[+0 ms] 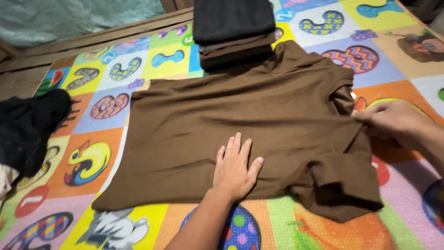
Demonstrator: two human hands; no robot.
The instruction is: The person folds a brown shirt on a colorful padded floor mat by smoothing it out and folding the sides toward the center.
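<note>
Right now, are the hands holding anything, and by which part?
The right hand pinches the brown shirt at its edge near the sleeve. The left hand only presses flat on the shirt, gripping nothing.

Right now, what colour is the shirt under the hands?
Plain brown shirt, clearest in the head view.

We find open play mat (138, 69) left of the folded clothes stack (233, 34); a black garment (30, 122), possibly heaped, blocks the far left.
</note>
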